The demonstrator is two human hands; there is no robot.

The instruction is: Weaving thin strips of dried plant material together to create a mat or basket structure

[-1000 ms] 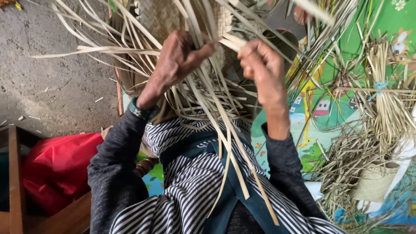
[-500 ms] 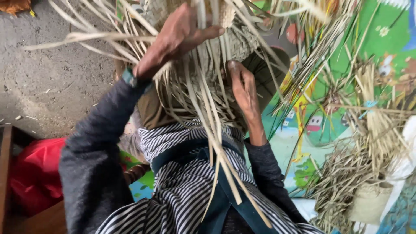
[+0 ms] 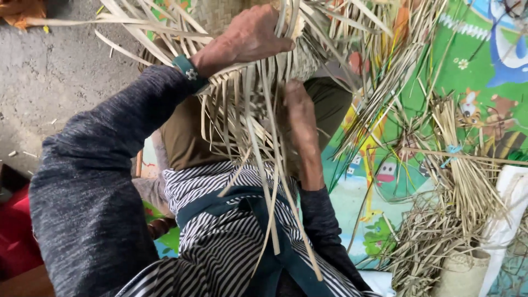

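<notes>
A half-woven mat or basket of pale dried leaf strips [image 3: 308, 63] rests on my lap, and its loose strip ends [image 3: 264, 165] hang over my striped clothes. My left hand [image 3: 247, 36], with a teal band at the wrist, curls over the top of the woven part and grips a bunch of strips. Lower down, my right hand [image 3: 301, 118] reaches up beneath the weave. Its fingertips are buried among the strips, so its grasp is hidden.
A bright cartoon-printed mat [image 3: 473, 66] covers the floor on the right. A tied bundle of dry strips [image 3: 467, 181] lies on it, with scraps and a small woven basket [image 3: 462, 272] below. Bare concrete [image 3: 49, 82] is on the left, a red bag [image 3: 14, 236] at lower left.
My left hand has shifted right across the top of the weave. My right hand has dropped from beside it to underneath the strips. The view has moved closer.
</notes>
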